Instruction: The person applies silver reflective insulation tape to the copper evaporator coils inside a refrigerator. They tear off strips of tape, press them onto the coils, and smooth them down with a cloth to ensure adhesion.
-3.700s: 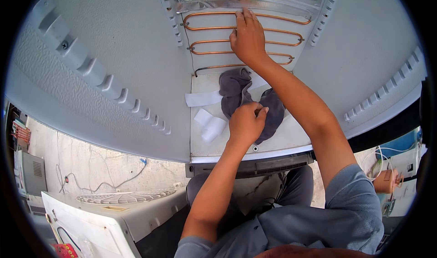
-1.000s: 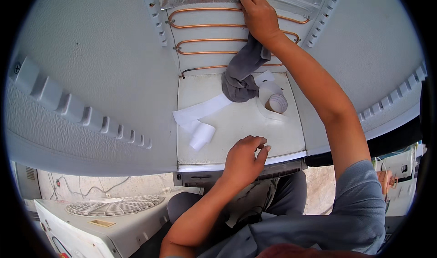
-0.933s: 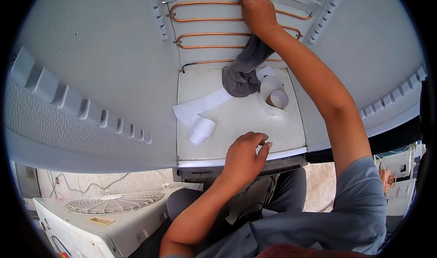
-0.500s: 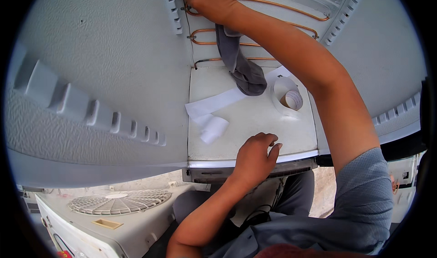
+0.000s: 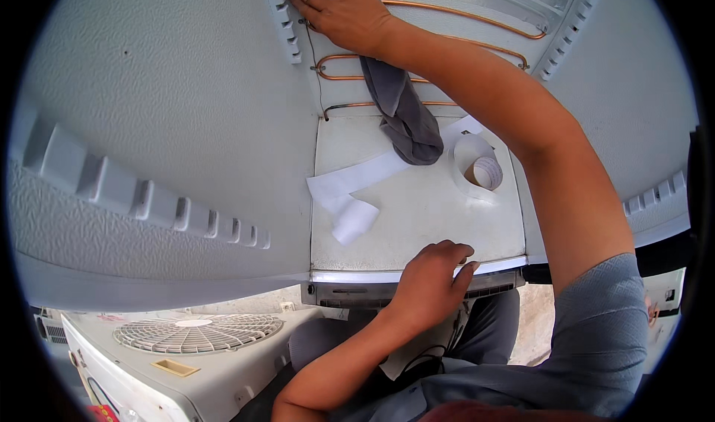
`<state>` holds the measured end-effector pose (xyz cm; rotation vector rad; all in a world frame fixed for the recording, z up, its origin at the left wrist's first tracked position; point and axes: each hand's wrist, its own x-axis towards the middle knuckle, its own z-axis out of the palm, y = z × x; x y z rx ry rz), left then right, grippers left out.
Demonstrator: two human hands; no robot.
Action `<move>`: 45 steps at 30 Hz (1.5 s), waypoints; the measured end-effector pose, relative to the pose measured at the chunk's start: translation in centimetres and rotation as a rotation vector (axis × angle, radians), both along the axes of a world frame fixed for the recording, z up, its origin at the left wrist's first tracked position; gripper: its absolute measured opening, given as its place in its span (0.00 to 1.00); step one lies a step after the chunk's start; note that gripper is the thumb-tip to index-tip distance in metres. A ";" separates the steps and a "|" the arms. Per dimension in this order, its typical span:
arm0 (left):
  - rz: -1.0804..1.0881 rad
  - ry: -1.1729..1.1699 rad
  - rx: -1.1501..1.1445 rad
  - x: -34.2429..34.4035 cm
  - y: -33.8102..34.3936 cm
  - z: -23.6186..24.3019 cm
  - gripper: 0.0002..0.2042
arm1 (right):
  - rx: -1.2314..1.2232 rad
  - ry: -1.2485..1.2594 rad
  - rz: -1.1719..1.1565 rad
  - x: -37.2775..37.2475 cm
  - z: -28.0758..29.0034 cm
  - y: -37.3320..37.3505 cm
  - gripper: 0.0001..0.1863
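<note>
My right hand [image 5: 339, 12] reaches up to the back left corner of a white refrigerator cabinet [image 5: 186, 109], beside the slotted shelf rail [image 5: 284, 20]. Its fingers are stretched out against the corner, their tips partly hidden in shadow. A dark grey cloth [image 5: 406, 116] hangs below that wrist over the copper tubes [image 5: 350, 78], its lower end on the cabinet floor; what holds its top is hidden. Near the front edge, my left hand [image 5: 432, 280] hovers with fingers loosely bent and thumb apart, holding nothing visible.
On the cabinet floor [image 5: 417, 228] lie a white strip [image 5: 350, 180] with a curled end and a roll of tape [image 5: 485, 173] inside a loose pale loop. Another slotted rail [image 5: 573, 27] runs up the back right. Outside, at lower left, stands an air-conditioner unit with a round fan grille [image 5: 197, 332].
The whole view has shifted slightly. My left hand sits a little lower and further right. More of my right hand's fingers show at the back corner.
</note>
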<state>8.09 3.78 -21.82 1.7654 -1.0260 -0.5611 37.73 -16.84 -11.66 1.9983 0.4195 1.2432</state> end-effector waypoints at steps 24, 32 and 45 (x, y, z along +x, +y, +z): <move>-0.030 -0.234 0.153 -0.5 -3.4 -3.0 0.13 | 0.464 0.084 -0.146 -12.6 -4.1 -11.5 0.32; -0.103 -0.212 0.187 -1.5 -3.5 -2.3 0.13 | 0.873 -0.196 -0.516 -19.5 -6.7 -18.8 0.36; -0.131 -0.285 0.134 -1.8 -4.0 -1.1 0.13 | 1.207 -0.348 -0.362 -17.9 -5.3 -15.6 0.37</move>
